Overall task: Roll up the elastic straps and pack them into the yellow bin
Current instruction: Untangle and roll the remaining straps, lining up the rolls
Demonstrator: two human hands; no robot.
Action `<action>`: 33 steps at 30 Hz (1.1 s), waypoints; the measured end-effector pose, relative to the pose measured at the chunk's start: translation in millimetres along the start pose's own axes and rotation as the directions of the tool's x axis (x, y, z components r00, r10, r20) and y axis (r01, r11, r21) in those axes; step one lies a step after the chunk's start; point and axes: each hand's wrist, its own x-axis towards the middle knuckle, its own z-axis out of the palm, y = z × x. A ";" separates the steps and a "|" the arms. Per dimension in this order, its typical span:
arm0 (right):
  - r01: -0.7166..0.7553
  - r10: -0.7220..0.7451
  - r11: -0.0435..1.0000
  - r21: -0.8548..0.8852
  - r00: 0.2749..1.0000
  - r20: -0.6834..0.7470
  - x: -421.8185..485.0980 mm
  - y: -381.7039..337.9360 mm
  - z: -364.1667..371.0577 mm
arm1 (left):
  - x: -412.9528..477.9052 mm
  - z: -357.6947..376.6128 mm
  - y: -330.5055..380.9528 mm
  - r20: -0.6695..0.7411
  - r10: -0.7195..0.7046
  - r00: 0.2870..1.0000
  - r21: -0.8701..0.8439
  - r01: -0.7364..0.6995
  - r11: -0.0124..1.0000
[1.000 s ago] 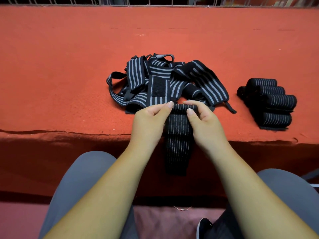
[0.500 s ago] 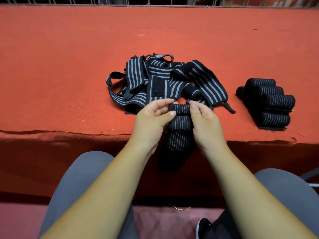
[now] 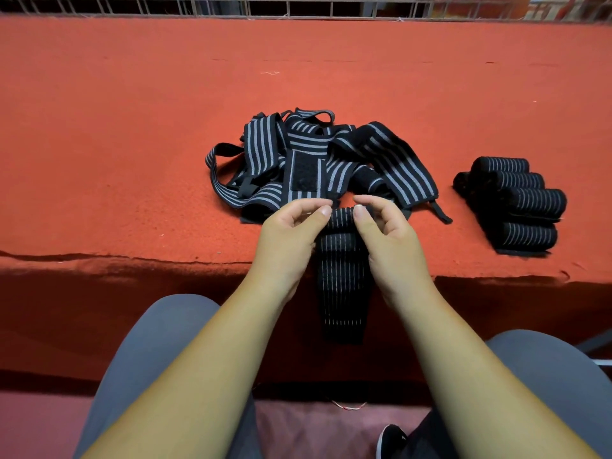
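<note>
Strap roll (image 3: 342, 217) between left hand (image 3: 291, 236), right hand (image 3: 390, 240): fingertip grip.

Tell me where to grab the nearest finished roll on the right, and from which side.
Grip the nearest roll around its middle, right hand coming from above and the front: it lies on its side, ends left and right, with another roll tight behind it.

Forearms are stretching forward side by side; the left hand (image 3: 291, 233) and right hand (image 3: 390, 240) are curling, thumbs and fingertips pinching the strap (image 3: 342, 260).
</note>
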 end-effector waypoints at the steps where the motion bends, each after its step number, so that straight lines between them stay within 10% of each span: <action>1: -0.024 0.024 1.000 -0.002 1.000 0.002 0.0 -0.7 0.3 | 0.5 -0.2 0.5 -0.004 0.006 1.000 -0.020 -0.006 1.000; 6: 0.020 -0.015 0.993 -0.116 0.999 0.039 1.3 2.2 -1.6 | 0.7 0.1 -0.2 -0.011 -0.033 0.999 -0.144 0.031 0.989; 14: 0.028 -0.027 0.999 -0.030 1.000 0.011 0.3 6.9 -4.2 | -4.1 -1.0 0.3 0.050 -0.026 0.998 0.105 0.020 0.994; 24: -0.031 0.030 1.000 0.006 0.995 0.096 -1.9 1.0 1.1 | -3.2 -0.8 6.2 0.024 -0.042 0.999 -0.130 0.044 0.991; 33: 0.002 0.010 0.990 -0.139 0.996 0.085 -1.6 4.4 1.2 | -5.2 0.5 1.4 0.015 0.129 0.992 0.285 -0.128 0.950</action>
